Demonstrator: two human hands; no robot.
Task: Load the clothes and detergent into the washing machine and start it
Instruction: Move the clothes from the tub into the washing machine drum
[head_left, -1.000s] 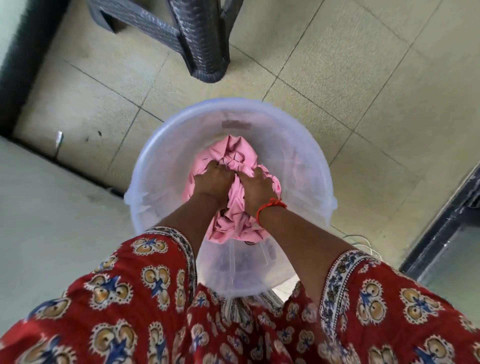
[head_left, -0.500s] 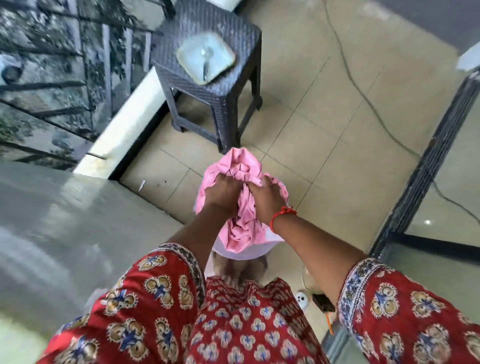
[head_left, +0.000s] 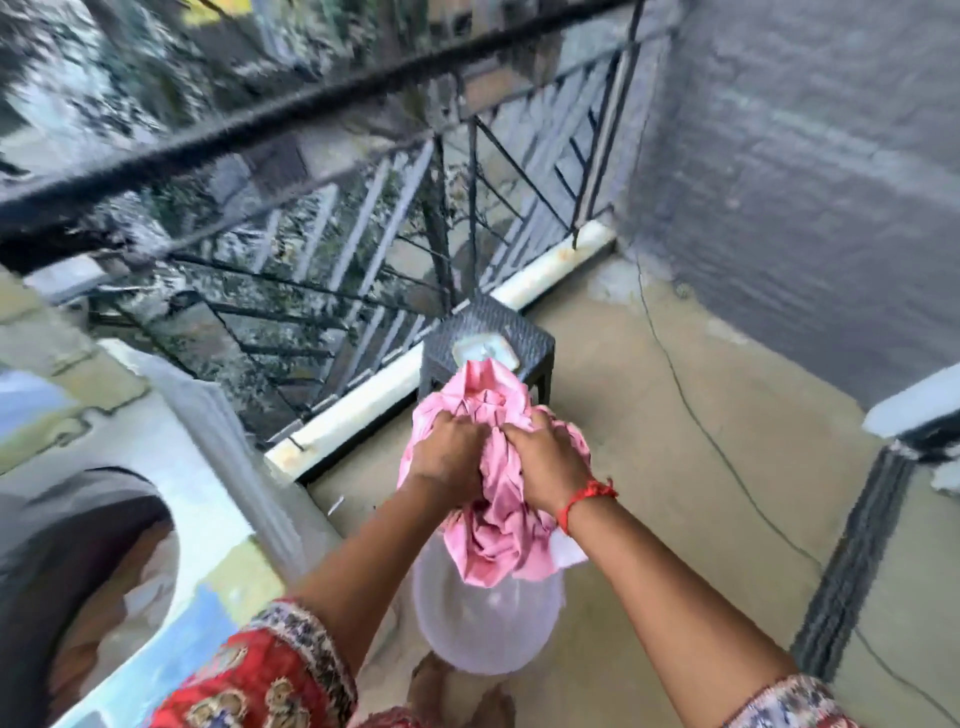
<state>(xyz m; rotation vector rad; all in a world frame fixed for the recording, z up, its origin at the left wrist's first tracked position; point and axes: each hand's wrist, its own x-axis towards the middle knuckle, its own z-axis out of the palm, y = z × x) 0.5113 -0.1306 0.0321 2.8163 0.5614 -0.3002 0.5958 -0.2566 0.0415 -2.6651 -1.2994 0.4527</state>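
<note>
A crumpled bundle of pink clothes (head_left: 488, 410) hangs in the air above a translucent white bucket (head_left: 488, 629) on the floor. My left hand (head_left: 449, 457) grips the bundle's left side and my right hand (head_left: 543, 465), with a red thread on the wrist, grips its right side. The white top-loading washing machine (head_left: 171, 467) stands at the lower left, and its dark round drum opening (head_left: 67, 571) is uncovered. No detergent shows.
A dark woven stool (head_left: 524, 335) with a pale dish (head_left: 485, 349) on top stands behind the clothes. A black metal railing (head_left: 311, 218) runs along the balcony edge. A grey wall is at the right, a black cable (head_left: 701, 415) crosses the tiled floor, and a dark door frame (head_left: 852, 561) stands at right.
Both hands have lifted the pink clothes up out of the bucket. The view has risen, and the washing machine has come into sight at the left.
</note>
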